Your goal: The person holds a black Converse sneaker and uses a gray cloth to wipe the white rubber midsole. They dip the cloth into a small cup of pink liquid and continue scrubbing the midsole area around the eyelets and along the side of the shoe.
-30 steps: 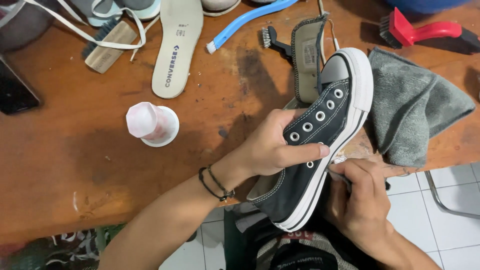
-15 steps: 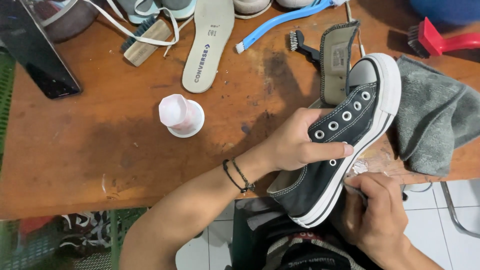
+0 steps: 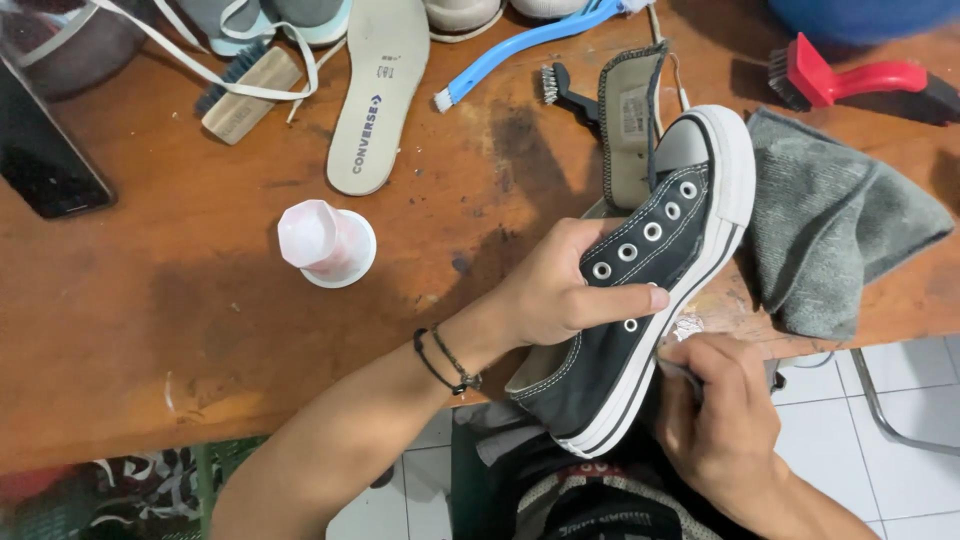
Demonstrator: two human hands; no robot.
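So we've got a black canvas sneaker (image 3: 640, 300) with a white rubber sole, laces out, held tilted over the near edge of the wooden table (image 3: 200, 300), toe pointing up and away, heel hanging off toward our lap. Our left hand (image 3: 560, 290) is wrapped around the upper, thumb lying across the eyelet row, fingers tucked inside the shoe. Our right hand (image 3: 715, 410) is curled tight around something small and dark pressed against the white sole edge; can't tell what exactly, it's mostly hidden in the fist. The sneaker's tongue (image 3: 628, 120) is flopped out flat on the table past the toe. Just right of the toe sits a crumpled grey cloth (image 3: 830, 230). Left of our wrist there's a small pink-and-white cup (image 3: 325, 243). Further back: a loose insole (image 3: 375, 95), a wooden brush (image 3: 240, 95), a blue-handled brush (image 3: 520, 40), a red brush (image 3: 850, 75) and a dark phone (image 3: 45, 155).
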